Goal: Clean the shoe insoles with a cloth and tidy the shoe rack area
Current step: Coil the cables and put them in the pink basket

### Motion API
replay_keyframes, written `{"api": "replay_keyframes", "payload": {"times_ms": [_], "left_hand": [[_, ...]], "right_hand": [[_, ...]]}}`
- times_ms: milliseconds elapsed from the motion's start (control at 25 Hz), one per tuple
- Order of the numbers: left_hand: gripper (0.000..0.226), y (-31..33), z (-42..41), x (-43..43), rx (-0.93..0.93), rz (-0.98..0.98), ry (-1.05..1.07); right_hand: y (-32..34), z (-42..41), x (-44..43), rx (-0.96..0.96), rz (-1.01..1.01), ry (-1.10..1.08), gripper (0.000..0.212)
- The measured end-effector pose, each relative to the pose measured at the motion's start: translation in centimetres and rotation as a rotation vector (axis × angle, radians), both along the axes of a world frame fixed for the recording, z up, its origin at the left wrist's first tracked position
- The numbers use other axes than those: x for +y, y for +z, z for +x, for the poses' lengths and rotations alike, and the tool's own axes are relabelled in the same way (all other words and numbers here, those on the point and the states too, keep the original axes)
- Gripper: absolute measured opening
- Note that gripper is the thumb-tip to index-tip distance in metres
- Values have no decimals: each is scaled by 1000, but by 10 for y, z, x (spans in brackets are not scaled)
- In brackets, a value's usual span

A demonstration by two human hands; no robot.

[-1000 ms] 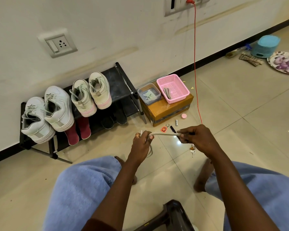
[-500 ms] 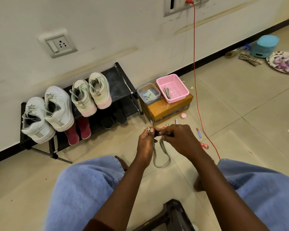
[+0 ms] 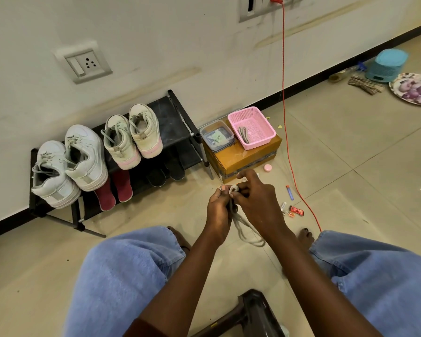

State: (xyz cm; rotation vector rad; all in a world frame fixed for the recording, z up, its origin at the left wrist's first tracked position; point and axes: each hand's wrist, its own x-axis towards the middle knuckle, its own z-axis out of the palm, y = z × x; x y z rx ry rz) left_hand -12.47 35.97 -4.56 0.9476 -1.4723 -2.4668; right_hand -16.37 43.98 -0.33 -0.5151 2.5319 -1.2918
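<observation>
Evidently both hands are folding the shoelace (image 3: 252, 242) into a tidy bundle. The left hand (image 3: 218, 211) grips the gathered strands, and the right hand (image 3: 258, 203) pinches a small coil at the fingertips. The slack loop hangs just below both hands, near the pink basket (image 3: 260, 142) beside the shoe rack (image 3: 173, 122), which is probably where it will go.

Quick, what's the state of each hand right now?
Left hand: closed, pinching the grey shoelace.
Right hand: closed, pinching the same lace at its folded top.
</observation>
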Motion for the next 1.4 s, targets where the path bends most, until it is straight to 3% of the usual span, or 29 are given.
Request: {"api": "replay_keyframes", "payload": {"times_ms": [200,320,400,480,560,760,920,1160,1400], "left_hand": [[58,-1,0,0,-19,-82,-137],[30,3,1,-4,52,-128,-99],[22,9,0,-7,83,-21,-20],[24,11,-2,-10,114,186,96],[25,11,-3,-13,137,296,157],[31,8,0,-18,159,226,152],[32,7,1,-32,133,216,181],[33,7,4,-46,32,134,218],[23,7,10,-73,-57,-86,152]], "right_hand": [[-8,-3,1,62,-54,-19,29],[-17,-6,1,105,-116,-93,22],[-23,-8,3,-52,-165,-78,24],[-28,-6,5,-345,-241,61,29],[-33,0,5,-507,-266,190,31],[-39,3,7,-626,-265,248,16],[-39,-2,14,-787,-328,326,20],[-35,-15,32,-850,-125,484,20],[-24,-35,56,-850,0,345,26]]}}
